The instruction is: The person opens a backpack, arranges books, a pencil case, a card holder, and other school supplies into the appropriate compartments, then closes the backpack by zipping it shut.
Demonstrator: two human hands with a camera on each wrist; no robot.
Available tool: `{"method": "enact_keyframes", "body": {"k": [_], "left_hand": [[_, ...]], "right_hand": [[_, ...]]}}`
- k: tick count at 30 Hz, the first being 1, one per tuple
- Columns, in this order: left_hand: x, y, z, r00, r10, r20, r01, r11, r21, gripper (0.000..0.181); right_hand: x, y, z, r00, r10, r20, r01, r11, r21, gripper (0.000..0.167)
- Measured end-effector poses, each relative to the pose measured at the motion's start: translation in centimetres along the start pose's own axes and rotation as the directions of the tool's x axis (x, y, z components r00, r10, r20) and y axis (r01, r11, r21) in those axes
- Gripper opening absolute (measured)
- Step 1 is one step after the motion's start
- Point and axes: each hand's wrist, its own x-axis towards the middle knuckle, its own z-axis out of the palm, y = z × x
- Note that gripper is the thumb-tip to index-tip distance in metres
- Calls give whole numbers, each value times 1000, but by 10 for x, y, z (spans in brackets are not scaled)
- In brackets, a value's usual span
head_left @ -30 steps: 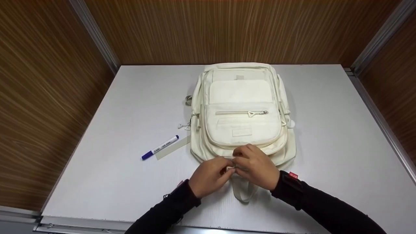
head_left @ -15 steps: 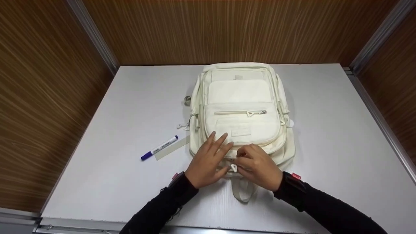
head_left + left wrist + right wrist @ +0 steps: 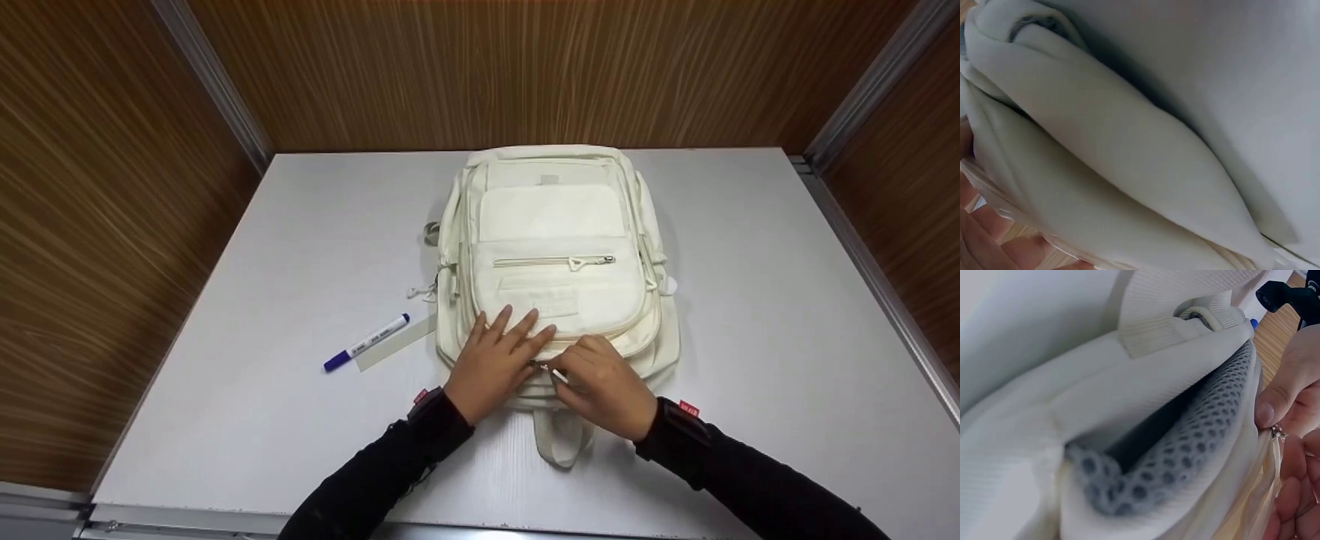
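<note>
A cream backpack lies front up, its top handle towards the person. My left hand rests on the lower front of it, fingers spread and straight. Just to the right, my right hand pinches a white zipper pull between curled fingers. In the right wrist view the metal zipper slider sits between the left thumb and the right hand's fingers. Grey mesh lining lines a gap in the fabric there. The left wrist view is mostly fabric, with part of a hand at lower left.
A white marker with a purple cap lies on the white table, left of the backpack. A pale strap sticks out beside it. Wood-grain panels stand behind and on both sides.
Earlier both hands met at the zipper. The left hand has let go, spread its fingers and settled on the backpack's front. The right hand has stayed near the zipper and now pinches the pull.
</note>
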Motion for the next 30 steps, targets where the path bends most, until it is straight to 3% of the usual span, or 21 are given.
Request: {"method": "enact_keyframes", "body": {"k": [6,10,17,30], "left_hand": [[-1,-2,2,996,50,-80,-44,997,66,48],[-1,-4,2,985,89,-150,-76,993,90,44],[-2,-9,3,932,177,-315,-158,984,87,29],[-2,-9,-1,925,177,-335,-167,984,59,24]], "right_hand": [[-1,-1,-5,999,34,-16,-33,999,17,24],[-2,-3,-9,999,43,-21,-42,999,29,25],[-6,-3,-13,997,73,-39,-72,997,30,29],[-24,13,-43,981,184,-57,-182,983,32,28]]}}
